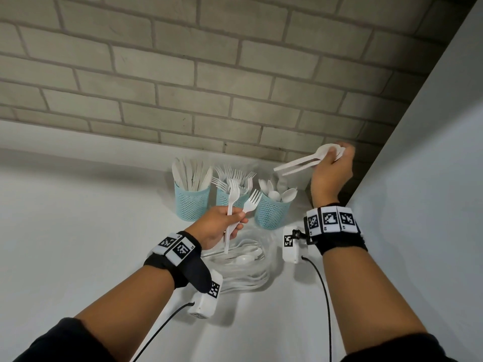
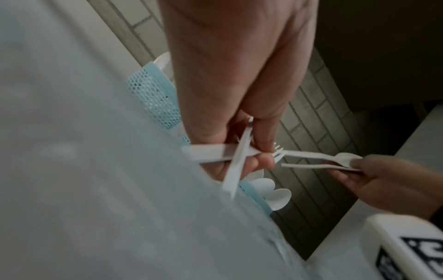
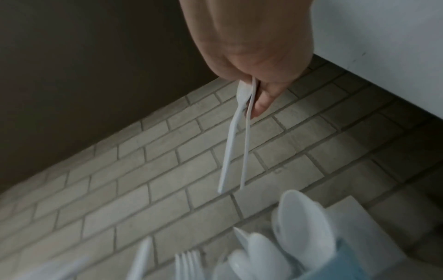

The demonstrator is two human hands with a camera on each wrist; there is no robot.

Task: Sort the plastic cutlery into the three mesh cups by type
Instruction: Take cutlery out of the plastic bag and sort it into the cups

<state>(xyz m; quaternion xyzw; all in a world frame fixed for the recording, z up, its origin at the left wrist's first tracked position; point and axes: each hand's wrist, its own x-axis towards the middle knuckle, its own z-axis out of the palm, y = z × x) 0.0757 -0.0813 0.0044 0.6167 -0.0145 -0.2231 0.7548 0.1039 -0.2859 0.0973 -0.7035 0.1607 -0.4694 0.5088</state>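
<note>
Three blue mesh cups stand in a row by the brick wall: the knife cup (image 1: 192, 202) on the left, the fork cup (image 1: 230, 197) in the middle, the spoon cup (image 1: 271, 212) on the right. My left hand (image 1: 222, 226) grips two white forks (image 1: 232, 199) by their handles, in front of the fork cup. In the left wrist view those forks (image 2: 236, 157) cross in its fingers. My right hand (image 1: 333, 163) is raised above and right of the spoon cup and pinches two white spoons (image 1: 300, 163) by their bowls, handles pointing left. The spoons (image 3: 233, 144) hang from its fingertips.
A clear plastic bag (image 1: 243, 262) of loose white cutlery lies on the white counter (image 1: 78, 231) between my wrists. A white panel (image 1: 431, 165) closes the right side. The brick wall (image 1: 209, 74) runs close behind the cups.
</note>
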